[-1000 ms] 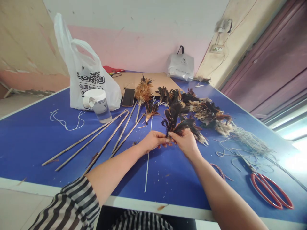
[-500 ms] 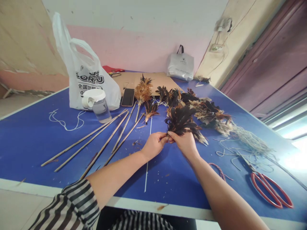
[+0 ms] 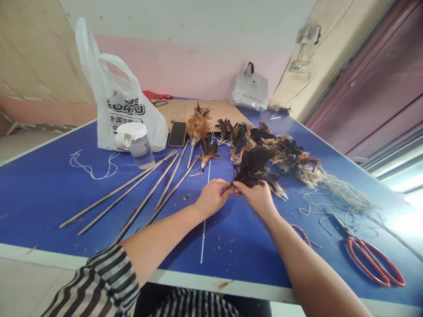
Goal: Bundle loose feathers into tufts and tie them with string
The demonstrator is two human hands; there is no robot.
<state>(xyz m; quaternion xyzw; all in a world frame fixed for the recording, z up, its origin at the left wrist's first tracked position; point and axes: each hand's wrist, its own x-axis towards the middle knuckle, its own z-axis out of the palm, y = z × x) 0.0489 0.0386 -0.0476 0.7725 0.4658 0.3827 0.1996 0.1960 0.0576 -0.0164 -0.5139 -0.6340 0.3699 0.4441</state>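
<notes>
Both my hands meet over the middle of the blue table [image 3: 185, 237]. My left hand [image 3: 213, 198] pinches the quill end of a dark feather bundle [image 3: 254, 165]. Fingers of my right hand [image 3: 257, 196] are closed on the same end, and the black plumes fan out above and behind them. Just past the bundle lies a pile of brown, black and tan feathers [image 3: 291, 152]. A small feather tuft [image 3: 208, 152] and a golden-brown feather bunch on a stick [image 3: 198, 125] rest to the left of it.
Several thin sticks [image 3: 148, 198] lie at the left, near a lidded clear jug [image 3: 140, 152], a white plastic bag [image 3: 132, 110] and a phone [image 3: 177, 134]. Red-handled scissors [image 3: 373, 259] and tangled string [image 3: 346, 193] are at the right. A silver bag [image 3: 249, 92] stands at the back.
The dark plumes in my hands have turned and spread a little to the right, with one feather now lying across my right hand. Both hands stay closed on the quill end.
</notes>
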